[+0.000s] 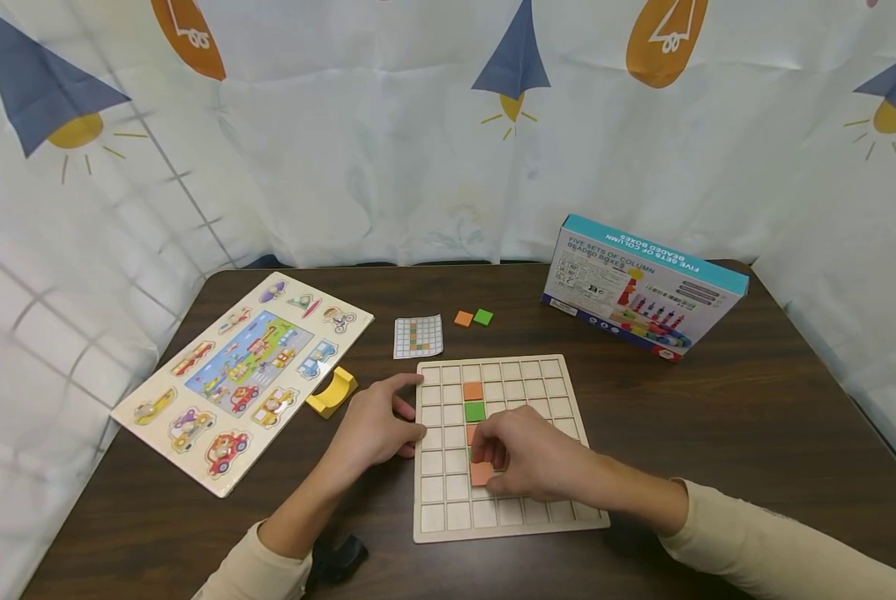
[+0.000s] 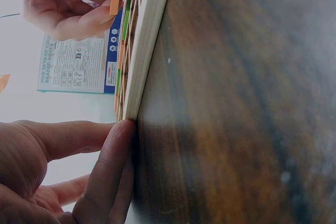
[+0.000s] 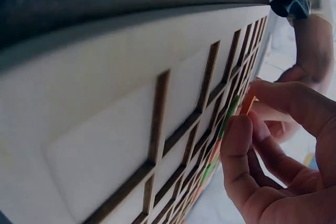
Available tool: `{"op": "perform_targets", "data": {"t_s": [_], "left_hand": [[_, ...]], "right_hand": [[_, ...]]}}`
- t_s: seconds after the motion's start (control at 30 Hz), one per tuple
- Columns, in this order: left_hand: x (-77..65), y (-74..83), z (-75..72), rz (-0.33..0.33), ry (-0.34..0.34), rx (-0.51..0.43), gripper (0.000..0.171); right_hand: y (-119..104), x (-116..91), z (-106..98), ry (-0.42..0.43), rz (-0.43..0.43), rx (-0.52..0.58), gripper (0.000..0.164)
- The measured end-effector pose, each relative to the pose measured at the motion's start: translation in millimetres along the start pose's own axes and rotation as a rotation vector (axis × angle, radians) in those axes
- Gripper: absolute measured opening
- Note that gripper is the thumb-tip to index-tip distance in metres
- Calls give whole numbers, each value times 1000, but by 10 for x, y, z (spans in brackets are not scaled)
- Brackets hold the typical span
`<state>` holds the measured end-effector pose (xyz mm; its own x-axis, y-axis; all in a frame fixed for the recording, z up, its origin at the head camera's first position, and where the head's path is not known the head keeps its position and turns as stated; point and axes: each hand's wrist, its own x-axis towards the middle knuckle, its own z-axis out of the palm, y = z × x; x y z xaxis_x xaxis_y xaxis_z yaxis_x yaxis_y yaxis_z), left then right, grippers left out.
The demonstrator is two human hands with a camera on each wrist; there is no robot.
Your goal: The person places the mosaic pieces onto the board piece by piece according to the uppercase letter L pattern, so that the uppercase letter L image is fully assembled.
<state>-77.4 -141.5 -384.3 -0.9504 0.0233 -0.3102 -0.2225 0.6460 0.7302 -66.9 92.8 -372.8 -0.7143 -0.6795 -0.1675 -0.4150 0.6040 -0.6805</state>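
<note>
A square wooden grid board [image 1: 436, 533] lies on the dark table, seen edge-on in both wrist views. One column holds an orange tile [image 1: 473, 391] at its top, a green tile [image 1: 474, 411] below, then another orange and a green one partly covered by fingers. My right hand [image 1: 533, 454] pinches an orange square tile [image 1: 482, 474] by its edges just above the board, lower in that column. Along the board's left edge, my left hand [image 1: 376, 425] rests with its fingertips [image 2: 122, 129] touching the side.
Behind the board lie a small printed grid card [image 1: 418, 337], a loose orange tile [image 1: 463, 318] and a loose green tile [image 1: 483, 317]. A vehicle puzzle board [image 1: 170, 433] and a yellow curved block [image 1: 332, 392] are left. A bead-toy box [image 1: 643, 287] stands back right.
</note>
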Motion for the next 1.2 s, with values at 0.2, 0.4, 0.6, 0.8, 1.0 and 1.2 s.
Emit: {"op": "perform_targets", "data": {"t_s": [0.2,0.4,0.6,0.8,1.0,1.2], "left_hand": [[0,1,0,-1,-3,-3,71],[-3,-5,-5,2,-1,-5,71],[-3,-7,-4,4,-1,1,71],[-1,-8,-1,8,-1,-3,71],[-3,-8,-2,9,-5,-13,71],[-10,-3,-8,2,-7,-19,71]], "right_hand": [[-6,-9,28,-16,-10,-16,24],[-7,3,43,-24,-24,-40,24],[2,1,51,-19,-46,-71,24],[1,-2,54,-20,-56,-73,25],[-4,-6,50,-23,-57,-75,25],[-3,-7,43,-26,-58,-67,25]]}}
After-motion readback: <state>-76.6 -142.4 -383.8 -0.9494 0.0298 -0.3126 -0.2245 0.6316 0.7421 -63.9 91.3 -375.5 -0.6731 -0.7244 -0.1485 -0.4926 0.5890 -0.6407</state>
